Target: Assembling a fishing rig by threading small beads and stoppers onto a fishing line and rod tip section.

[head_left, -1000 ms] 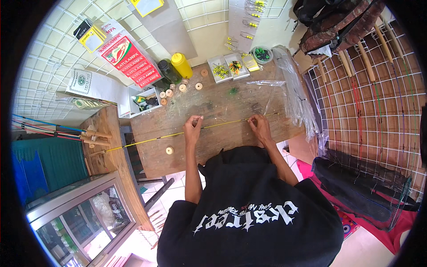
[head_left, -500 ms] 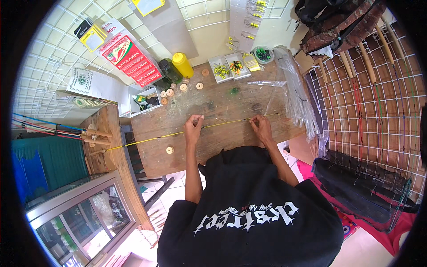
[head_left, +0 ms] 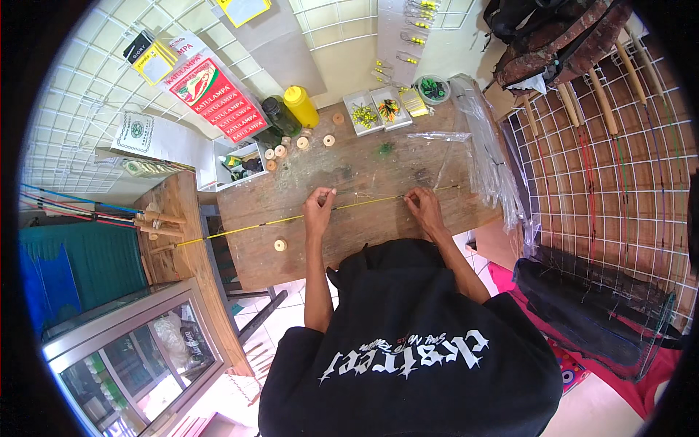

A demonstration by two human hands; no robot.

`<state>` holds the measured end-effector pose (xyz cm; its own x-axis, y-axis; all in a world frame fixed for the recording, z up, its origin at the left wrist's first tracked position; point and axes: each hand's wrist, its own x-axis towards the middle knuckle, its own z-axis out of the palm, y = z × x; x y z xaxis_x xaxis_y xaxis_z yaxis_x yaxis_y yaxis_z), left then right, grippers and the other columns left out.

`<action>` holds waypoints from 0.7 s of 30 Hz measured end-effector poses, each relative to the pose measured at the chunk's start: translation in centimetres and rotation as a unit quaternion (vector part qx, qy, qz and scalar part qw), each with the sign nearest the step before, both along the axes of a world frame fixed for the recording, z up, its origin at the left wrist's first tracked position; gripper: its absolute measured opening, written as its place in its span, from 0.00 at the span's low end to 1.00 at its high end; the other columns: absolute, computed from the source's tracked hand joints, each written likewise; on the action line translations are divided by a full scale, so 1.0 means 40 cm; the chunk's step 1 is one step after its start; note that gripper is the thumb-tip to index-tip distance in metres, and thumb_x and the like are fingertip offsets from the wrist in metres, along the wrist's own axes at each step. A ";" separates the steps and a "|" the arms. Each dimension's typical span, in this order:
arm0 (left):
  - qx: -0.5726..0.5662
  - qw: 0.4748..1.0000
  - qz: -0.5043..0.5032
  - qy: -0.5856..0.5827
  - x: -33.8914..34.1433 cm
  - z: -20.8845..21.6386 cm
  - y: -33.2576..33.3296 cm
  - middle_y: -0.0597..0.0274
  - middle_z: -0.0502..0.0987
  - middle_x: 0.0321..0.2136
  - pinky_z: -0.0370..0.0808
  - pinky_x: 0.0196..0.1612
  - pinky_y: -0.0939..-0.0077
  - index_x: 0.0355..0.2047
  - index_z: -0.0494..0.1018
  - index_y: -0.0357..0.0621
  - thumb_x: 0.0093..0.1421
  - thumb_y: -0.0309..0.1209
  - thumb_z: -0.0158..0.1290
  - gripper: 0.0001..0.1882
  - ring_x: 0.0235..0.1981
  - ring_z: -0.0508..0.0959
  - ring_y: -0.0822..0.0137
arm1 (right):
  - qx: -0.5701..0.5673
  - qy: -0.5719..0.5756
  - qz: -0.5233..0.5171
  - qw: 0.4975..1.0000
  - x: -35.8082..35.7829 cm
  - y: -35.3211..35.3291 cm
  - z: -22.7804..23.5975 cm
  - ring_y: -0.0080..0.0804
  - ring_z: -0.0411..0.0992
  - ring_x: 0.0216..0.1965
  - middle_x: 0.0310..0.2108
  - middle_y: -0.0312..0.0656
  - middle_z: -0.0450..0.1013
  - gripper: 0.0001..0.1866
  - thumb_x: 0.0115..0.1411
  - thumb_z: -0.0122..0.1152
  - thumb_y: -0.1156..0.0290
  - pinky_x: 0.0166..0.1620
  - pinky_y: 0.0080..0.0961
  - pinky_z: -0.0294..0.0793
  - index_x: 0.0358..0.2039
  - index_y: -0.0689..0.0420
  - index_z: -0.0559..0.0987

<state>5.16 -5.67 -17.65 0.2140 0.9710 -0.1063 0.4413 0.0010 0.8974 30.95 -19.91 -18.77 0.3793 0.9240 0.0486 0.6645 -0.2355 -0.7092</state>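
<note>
A thin yellow fishing rod (head_left: pixel 280 221) with dark bands lies across the table, its butt off to the left and its dark tip at the right. Over its middle is my left hand (head_left: pixel 318 207), fingertips pinched together just beyond the shaft; whatever they hold is too fine to make out. Farther right, near the tip, my right hand (head_left: pixel 425 207) has thumb and fingers closed on the rod. Some pale thread (head_left: pixel 362 195) shows on the wood between my hands. A wooden spool (head_left: pixel 280 245) rests on the near side of the rod.
Several thread spools (head_left: pixel 302 143) stand near a yellow squeeze bottle (head_left: pixel 301 107) and a dark bottle (head_left: pixel 279 115). White trays (head_left: pixel 364 130) of small tackle sit at the back, with plastic sleeves (head_left: pixel 486 156) at the right. More rods hang on the right grid (head_left: pixel 568 182). A glass cabinet (head_left: pixel 138 357) stands lower left.
My right hand has shifted very slightly left along the rod. The whole view has drifted a little; my left hand stays pinched at the same spot over the rod.
</note>
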 end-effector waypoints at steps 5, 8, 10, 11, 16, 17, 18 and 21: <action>-0.001 1.000 -0.010 -0.007 0.006 0.007 0.003 0.63 0.77 0.21 0.70 0.27 0.78 0.33 0.78 0.36 0.60 0.34 0.58 0.11 0.21 0.70 0.77 | 0.029 -0.009 0.001 1.000 -0.006 0.000 -0.006 0.50 0.70 0.41 0.34 0.49 0.72 0.06 0.53 0.64 0.72 0.46 0.42 0.68 0.31 0.59 0.77; -0.019 1.000 -0.022 0.011 0.007 0.009 0.014 0.60 0.78 0.22 0.71 0.28 0.77 0.32 0.78 0.36 0.59 0.33 0.58 0.10 0.22 0.72 0.76 | 0.080 -0.014 -0.004 0.997 -0.010 0.006 -0.010 0.50 0.69 0.41 0.35 0.49 0.71 0.06 0.53 0.65 0.73 0.46 0.43 0.68 0.31 0.58 0.78; -0.004 0.999 -0.031 0.021 0.012 0.009 0.021 0.59 0.79 0.23 0.72 0.29 0.75 0.32 0.78 0.36 0.59 0.32 0.58 0.10 0.23 0.74 0.74 | 0.059 -0.010 0.008 0.998 -0.003 0.008 -0.008 0.50 0.69 0.41 0.35 0.48 0.71 0.06 0.53 0.64 0.73 0.46 0.43 0.68 0.31 0.57 0.78; 0.012 0.999 -0.042 0.030 0.021 0.015 0.024 0.57 0.80 0.24 0.72 0.30 0.74 0.32 0.78 0.36 0.59 0.31 0.58 0.09 0.24 0.76 0.72 | 0.039 -0.007 0.019 0.999 0.003 0.009 -0.008 0.49 0.69 0.41 0.34 0.48 0.71 0.06 0.53 0.64 0.72 0.46 0.43 0.68 0.31 0.57 0.78; 0.002 0.996 -0.063 0.069 0.047 0.010 0.039 0.54 0.80 0.27 0.73 0.35 0.68 0.34 0.77 0.37 0.58 0.32 0.58 0.10 0.30 0.79 0.63 | 0.043 -0.006 0.045 0.998 -0.001 0.017 -0.009 0.49 0.69 0.40 0.34 0.47 0.71 0.06 0.53 0.64 0.71 0.45 0.42 0.68 0.31 0.57 0.78; -0.035 0.994 -0.072 0.076 0.060 0.015 0.041 0.54 0.79 0.31 0.73 0.39 0.65 0.35 0.77 0.38 0.58 0.33 0.58 0.11 0.34 0.79 0.60 | 0.052 -0.003 0.048 0.998 0.002 0.015 -0.014 0.49 0.69 0.40 0.34 0.47 0.71 0.06 0.54 0.64 0.71 0.45 0.41 0.68 0.31 0.56 0.78; -0.034 0.994 -0.074 0.076 0.076 0.019 0.031 0.54 0.79 0.31 0.73 0.39 0.65 0.35 0.77 0.38 0.58 0.33 0.58 0.11 0.34 0.79 0.60 | 0.052 -0.004 0.047 0.998 0.004 0.014 -0.018 0.49 0.69 0.40 0.34 0.47 0.71 0.06 0.54 0.64 0.71 0.45 0.41 0.68 0.31 0.56 0.78; 0.157 0.975 0.014 0.157 0.151 0.052 -0.027 0.54 0.76 0.40 0.68 0.48 0.59 0.39 0.77 0.42 0.56 0.35 0.59 0.13 0.44 0.74 0.55 | 0.050 -0.006 0.050 0.997 0.009 0.010 -0.030 0.48 0.69 0.40 0.33 0.46 0.71 0.06 0.54 0.64 0.70 0.44 0.41 0.68 0.32 0.56 0.77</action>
<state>11.21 -6.75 -15.55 0.1918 0.9711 0.1422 0.6974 -0.2369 0.6764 31.33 -19.51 -19.96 0.2842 0.9475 0.1463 0.6891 -0.0958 -0.7183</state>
